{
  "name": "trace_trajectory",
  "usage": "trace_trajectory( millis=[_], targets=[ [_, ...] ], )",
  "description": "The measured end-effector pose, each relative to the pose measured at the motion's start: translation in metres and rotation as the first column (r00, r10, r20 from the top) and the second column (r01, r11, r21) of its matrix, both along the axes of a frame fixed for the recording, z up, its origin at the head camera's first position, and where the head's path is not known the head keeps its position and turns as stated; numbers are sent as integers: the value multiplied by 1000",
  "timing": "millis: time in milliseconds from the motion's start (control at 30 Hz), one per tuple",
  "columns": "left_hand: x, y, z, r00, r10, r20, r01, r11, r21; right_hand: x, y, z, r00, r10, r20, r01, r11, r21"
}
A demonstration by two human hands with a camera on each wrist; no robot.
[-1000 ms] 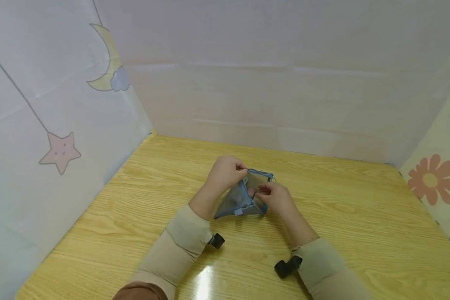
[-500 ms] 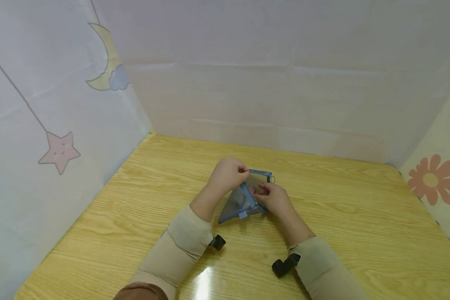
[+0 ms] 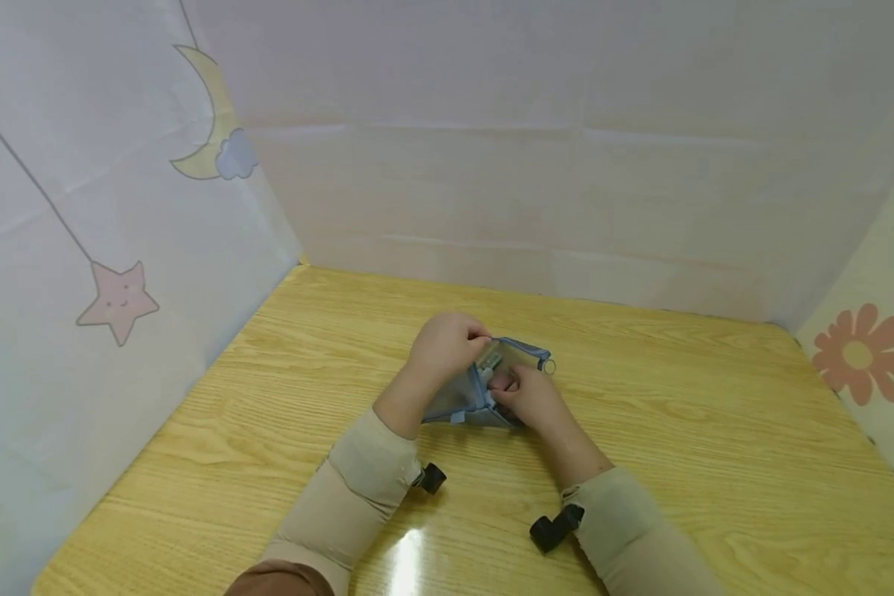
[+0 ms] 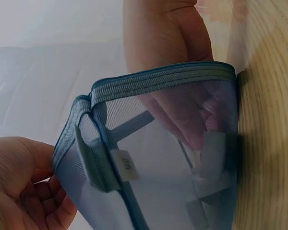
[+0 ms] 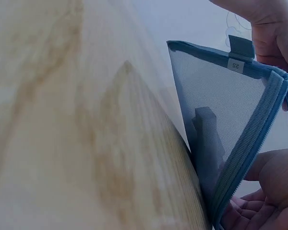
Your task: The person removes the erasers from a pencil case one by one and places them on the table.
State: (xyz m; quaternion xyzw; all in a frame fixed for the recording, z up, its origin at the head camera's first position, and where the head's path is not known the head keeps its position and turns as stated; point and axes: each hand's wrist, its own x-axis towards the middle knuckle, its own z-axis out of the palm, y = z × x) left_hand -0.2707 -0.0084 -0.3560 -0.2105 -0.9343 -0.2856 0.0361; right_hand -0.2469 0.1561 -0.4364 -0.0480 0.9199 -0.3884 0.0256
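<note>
A blue-edged mesh pouch point(image 3: 450, 397) stands unzipped on the table, its mouth facing the right hand. My left hand point(image 3: 447, 348) pinches the top edge of the mouth; in the left wrist view that hand point(image 4: 24, 184) is at the lower left. My right hand point(image 3: 532, 397) reaches into the mouth, its fingers bent near a pinkish thing; whether they grip it is unclear. Through the mesh, the left wrist view shows the fingers point(image 4: 187, 115) beside a grey block-like piece point(image 4: 213, 153). The right wrist view shows a dark block point(image 5: 207, 136) inside.
The wood-grain table point(image 3: 715, 430) extends around the pouch. Pale printed sheets point(image 3: 492, 165) with a moon, star and flower stand behind and at both sides. A small ring point(image 3: 550, 367) hangs at the pouch's right corner.
The pouch has turned and its lower left part has shifted left, showing more of the inside. My right hand has moved slightly left and deeper into the mouth.
</note>
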Motion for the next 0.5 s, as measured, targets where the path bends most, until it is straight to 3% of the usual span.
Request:
trace_trajectory(
  millis=[500],
  targets=[
    [-3, -9, 1, 1000, -4, 24, 5, 1000, -31, -3, 3, -7, 999, -50, 13, 50, 999, 5]
  ],
)
